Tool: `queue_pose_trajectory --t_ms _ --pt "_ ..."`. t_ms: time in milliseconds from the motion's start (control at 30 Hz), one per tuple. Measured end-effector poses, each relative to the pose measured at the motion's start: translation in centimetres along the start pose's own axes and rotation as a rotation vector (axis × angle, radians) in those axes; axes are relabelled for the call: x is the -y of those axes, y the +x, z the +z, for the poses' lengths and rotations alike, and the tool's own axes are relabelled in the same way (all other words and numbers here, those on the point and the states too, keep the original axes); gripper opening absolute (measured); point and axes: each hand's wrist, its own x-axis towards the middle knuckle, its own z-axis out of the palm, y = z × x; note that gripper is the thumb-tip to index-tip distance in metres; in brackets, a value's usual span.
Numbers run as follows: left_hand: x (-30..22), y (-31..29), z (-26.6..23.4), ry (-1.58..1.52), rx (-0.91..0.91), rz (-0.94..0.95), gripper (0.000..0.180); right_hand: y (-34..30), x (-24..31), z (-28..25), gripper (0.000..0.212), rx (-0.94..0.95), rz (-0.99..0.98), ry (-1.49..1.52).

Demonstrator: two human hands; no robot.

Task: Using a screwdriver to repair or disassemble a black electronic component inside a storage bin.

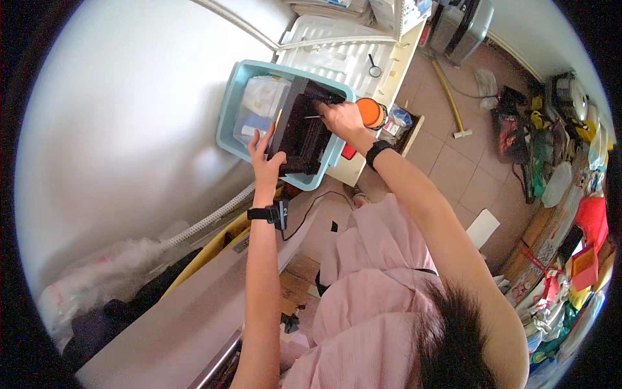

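A dark, box-shaped item [304,129] with a hollow, shadowed inside sits tilted in a light blue plastic bin [233,129]. At its near left corner, my left hand [265,159] grips the edge, thumb on one side and fingers on the other. My right hand [345,120] reaches over the box's right side with its fingers closed. A thin, light-coloured stick [313,117] juts from those fingers over the dark inside; its exact kind is unclear. Beside the box in the bin lies a clear container with white packets [264,97].
An orange-lidded round jar [369,113] stands just right of the bin. Behind are a white ridged plastic lid [324,52] and a small magnifying glass [374,67]. A yellow-handled tool [450,97] lies on the tiled floor. Bags and assorted goods [570,214] crowd the right side.
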Motion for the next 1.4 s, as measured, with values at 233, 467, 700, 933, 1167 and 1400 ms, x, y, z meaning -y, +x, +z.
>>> queue_pose_trajectory --t_ms 233,467,700,933,1167,1400 --pt "1.7 0.6 -0.7 0.111 -0.065 0.181 0.074 1.2 0.3 -1.6 0.020 0.086 0.024 0.063" --pt "1.3 0.7 -0.2 0.018 -0.030 0.120 0.074 -0.9 0.3 -0.8 0.020 -0.012 0.086 0.067" --pt "0.1 0.3 0.0 -0.034 -0.049 0.027 0.075 0.2 3.1 -1.3 0.022 -0.225 0.700 0.355" --pt "0.2 0.2 0.6 -0.085 -0.072 -0.047 0.075 0.7 5.7 -1.8 0.037 -0.229 0.975 0.324" --pt "0.3 -0.1 -0.1 0.162 -0.108 -0.016 0.072 1.0 8.1 -1.7 0.039 -0.166 0.870 0.233" --pt "-0.1 -0.3 0.0 0.108 -0.101 -0.023 0.074 -2.5 8.6 -0.5 0.023 -0.197 0.616 0.315"
